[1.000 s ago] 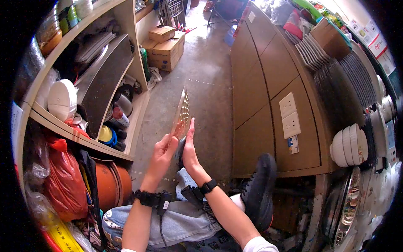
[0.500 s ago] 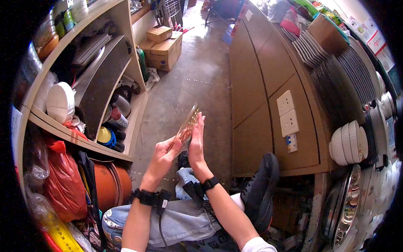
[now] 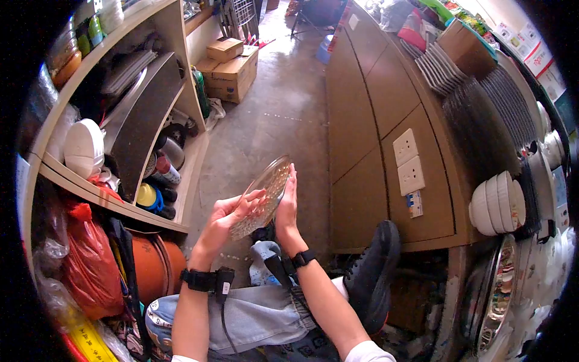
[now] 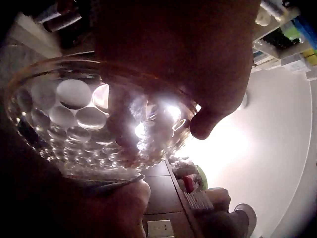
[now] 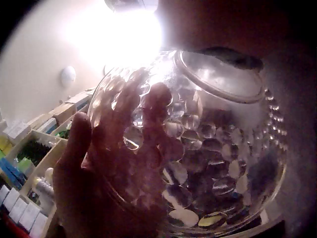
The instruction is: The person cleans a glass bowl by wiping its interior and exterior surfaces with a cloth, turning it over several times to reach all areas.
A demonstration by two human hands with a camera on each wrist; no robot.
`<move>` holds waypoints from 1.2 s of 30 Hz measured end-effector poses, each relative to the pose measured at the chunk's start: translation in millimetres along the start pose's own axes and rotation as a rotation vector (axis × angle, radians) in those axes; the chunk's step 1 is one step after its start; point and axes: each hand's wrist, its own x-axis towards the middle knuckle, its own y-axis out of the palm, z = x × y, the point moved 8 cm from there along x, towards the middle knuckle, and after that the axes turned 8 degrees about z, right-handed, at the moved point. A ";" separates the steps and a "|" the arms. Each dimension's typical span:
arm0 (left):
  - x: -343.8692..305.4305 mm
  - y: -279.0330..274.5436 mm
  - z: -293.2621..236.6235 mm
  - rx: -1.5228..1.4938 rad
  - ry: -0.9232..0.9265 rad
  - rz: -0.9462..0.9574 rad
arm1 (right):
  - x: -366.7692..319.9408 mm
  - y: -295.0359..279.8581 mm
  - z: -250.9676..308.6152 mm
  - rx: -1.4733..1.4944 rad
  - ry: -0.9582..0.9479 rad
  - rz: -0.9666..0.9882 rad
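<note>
A clear glass bowl (image 3: 260, 199) with round dimples stands tilted between my two hands in the head view. My left hand (image 3: 222, 224) grips it by the rim, the thumb outside and the fingers inside, seen through the glass in the right wrist view. My right hand (image 3: 287, 208) lies with straight fingers along the bowl's outer side. Between that palm and the glass shows a thin grey piece (image 4: 111, 184), perhaps a cloth, mostly hidden by the hand. In the right wrist view the bowl's round foot (image 5: 220, 79) is right beside the right hand.
Left stands a wooden shelf (image 3: 114, 192) with white bowls, and a red plastic bag (image 3: 90, 268) below. A brown cabinet (image 3: 356, 151) at right carries stacked plates (image 3: 482, 127) and white bowls (image 3: 497, 205). Cardboard boxes (image 3: 226, 75) sit farther back on the floor.
The bowl has turned from nearly edge-on to show more of its dimpled face. My left hand has shifted slightly left, and the right hand has moved rightward, its fingers now along the bowl.
</note>
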 end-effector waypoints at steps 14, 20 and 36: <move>-8.4 -19.5 -8.2 -0.106 0.177 -0.176 | -4.0 3.8 -21.4 0.144 0.121 -0.011; -10.1 -25.8 -6.6 -0.147 0.219 -0.200 | -19.5 24.7 -14.4 0.243 0.265 0.110; -4.7 -12.3 -1.9 0.168 0.228 -0.279 | -36.3 70.7 4.2 0.597 0.434 0.387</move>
